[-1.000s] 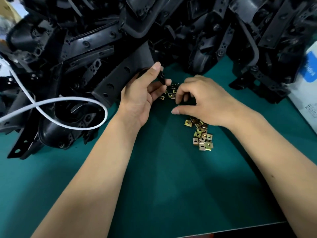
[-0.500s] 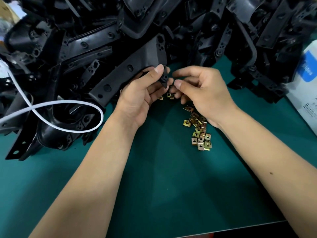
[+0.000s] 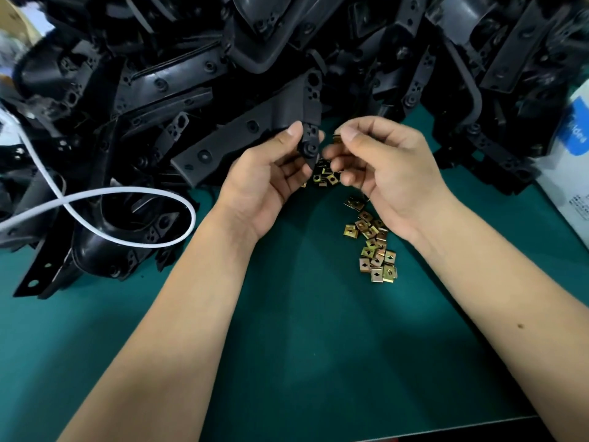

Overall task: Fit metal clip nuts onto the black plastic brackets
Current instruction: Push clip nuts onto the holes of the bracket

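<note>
At 12 o'clock: clip nut (image 3: 336, 137) now lifted from the pile, beside bracket tab (image 3: 310, 142).
Tab is pinched by left hand (image 3: 271, 177), nut by right hand (image 3: 385, 169); fitting judged imminent, not yet seated.

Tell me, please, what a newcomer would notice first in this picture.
First, the big heap of black brackets filling the far side of the green mat. In the middle, the left hand grips one bracket while the right hand pinches a clip nut beside it. More brass-coloured nuts lie scattered under the right hand, and a white cable loops at the left.
</note>
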